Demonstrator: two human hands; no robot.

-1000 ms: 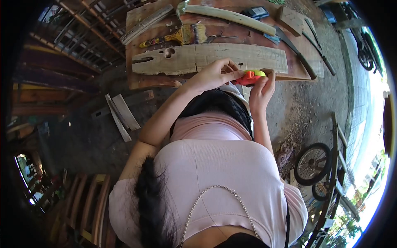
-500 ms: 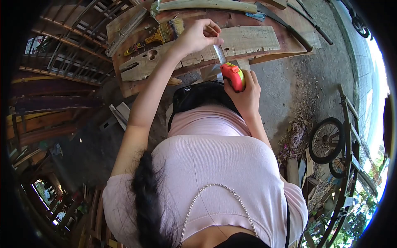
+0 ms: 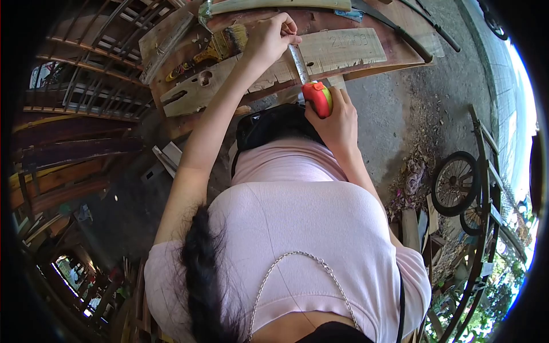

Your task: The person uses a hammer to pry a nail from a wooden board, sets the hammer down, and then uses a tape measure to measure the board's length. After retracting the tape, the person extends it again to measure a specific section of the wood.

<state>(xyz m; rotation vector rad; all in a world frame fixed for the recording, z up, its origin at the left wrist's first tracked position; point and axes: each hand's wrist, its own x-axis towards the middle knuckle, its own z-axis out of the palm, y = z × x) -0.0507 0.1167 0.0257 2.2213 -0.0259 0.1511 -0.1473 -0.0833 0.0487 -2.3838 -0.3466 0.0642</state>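
Two hands on one tape measure here. Right hand point(image 3: 337, 117) is wrapped around the orange-and-green case point(image 3: 318, 98), gripping it just off the near edge of the bench point(image 3: 400, 54), right above a black bag point(image 3: 271, 126) at the waist. Left hand point(image 3: 270, 37) is further out over the plank point(image 3: 274, 71), fingers pinched on the end of the blade point(image 3: 298, 63), which runs taut from that hand back to the case, crossing the plank's width.

That plank is a pale, weathered board lying long-ways across the bench, with a knot hole and a slot near its left end and some numbers written near the right end, though I can't read them properly from here.

Just left of the left hand there's a paintbrush point(image 3: 220, 47) with a yellow handle, bristles nearly touching the wrist. Beyond it, on the far side, lies a long pale stick point(image 3: 274, 6). A dark saw-like tool point(image 3: 394, 28) sits on the right part of the bench, hard to say exactly what it is.

Off to the right on the ground, well apart from the bench, a wheel point(image 3: 454, 191) leans by a wooden frame. Scrap offcuts point(image 3: 168, 157) lie on the ground to the left.
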